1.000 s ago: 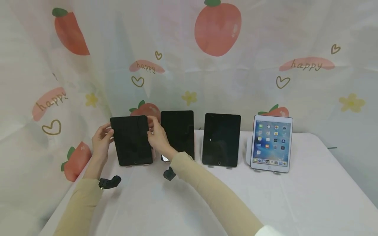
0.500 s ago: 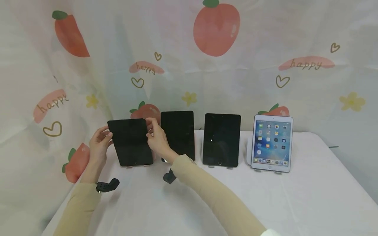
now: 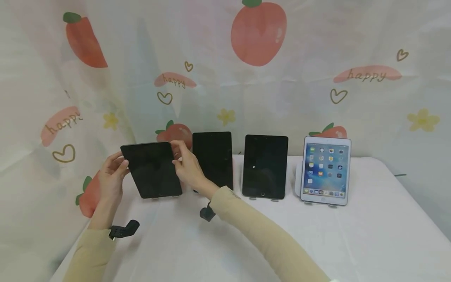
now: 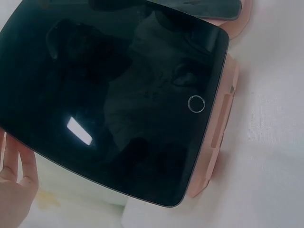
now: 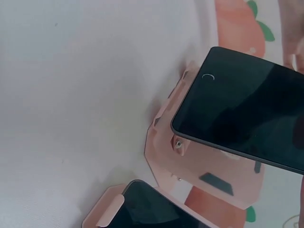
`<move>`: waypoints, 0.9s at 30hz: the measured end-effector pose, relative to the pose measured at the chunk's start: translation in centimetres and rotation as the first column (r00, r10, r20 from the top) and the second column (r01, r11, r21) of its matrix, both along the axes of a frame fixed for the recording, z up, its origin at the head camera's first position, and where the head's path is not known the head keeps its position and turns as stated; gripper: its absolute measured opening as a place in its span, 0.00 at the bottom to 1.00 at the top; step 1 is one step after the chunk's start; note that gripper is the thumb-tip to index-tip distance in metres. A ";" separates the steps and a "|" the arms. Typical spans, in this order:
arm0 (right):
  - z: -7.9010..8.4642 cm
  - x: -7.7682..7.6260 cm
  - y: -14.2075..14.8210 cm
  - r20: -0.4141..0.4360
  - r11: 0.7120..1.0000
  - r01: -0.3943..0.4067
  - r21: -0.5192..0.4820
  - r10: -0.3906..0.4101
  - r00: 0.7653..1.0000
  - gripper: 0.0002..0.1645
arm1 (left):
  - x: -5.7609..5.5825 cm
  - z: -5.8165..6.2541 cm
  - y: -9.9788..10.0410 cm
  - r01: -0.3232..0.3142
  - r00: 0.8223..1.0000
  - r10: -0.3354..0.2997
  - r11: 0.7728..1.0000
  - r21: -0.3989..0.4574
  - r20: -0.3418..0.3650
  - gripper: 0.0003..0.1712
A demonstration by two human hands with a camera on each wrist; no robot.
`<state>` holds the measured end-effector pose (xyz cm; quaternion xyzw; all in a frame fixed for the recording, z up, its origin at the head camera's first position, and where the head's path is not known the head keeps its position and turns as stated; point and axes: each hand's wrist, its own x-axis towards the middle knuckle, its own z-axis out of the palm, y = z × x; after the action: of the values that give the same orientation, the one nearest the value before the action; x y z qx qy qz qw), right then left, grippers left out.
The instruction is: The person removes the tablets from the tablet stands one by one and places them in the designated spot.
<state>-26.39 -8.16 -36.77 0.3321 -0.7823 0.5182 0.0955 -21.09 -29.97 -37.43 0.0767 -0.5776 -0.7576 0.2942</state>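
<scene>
While the left hand (image 3: 112, 180) and right hand (image 3: 188, 166) are pinching a black rectangular tablet (image 3: 153, 172) with curled fingers (image 4: 28, 166), "happy"-printed white cloth (image 3: 208, 39) is hanging behind three propped tablets (image 3: 265, 166).

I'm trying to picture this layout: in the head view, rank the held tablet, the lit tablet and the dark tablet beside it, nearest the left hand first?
1. Held tablet: leftmost, touching the left hand.
2. Dark tablet: right of centre.
3. Lit tablet: rightmost.

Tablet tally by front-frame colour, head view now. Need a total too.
Black-framed tablets: 3
White-framed tablet: 1
Total: 4
</scene>
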 end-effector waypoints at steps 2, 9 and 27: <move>0.2 0.3 0.2 -0.003 1.000 -0.020 -0.010 0.020 1.000 0.30 | 0.5 0.2 0.0 0.000 1.000 0.000 1.000 -0.003 0.008 0.16; 0.6 1.4 0.8 -0.002 0.995 -0.085 -0.049 0.085 0.996 0.29 | 2.3 0.8 0.2 0.011 0.999 -0.010 0.999 -0.032 0.038 0.16; -0.2 4.4 1.8 0.103 0.979 -0.111 -0.171 0.130 0.986 0.31 | 6.0 0.9 0.3 0.126 0.989 -0.120 0.989 -0.075 0.083 0.19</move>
<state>-21.99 -6.36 -36.98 0.3398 -0.7194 0.6040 0.0465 -15.13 -29.63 -36.53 0.0586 -0.6220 -0.7470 0.2270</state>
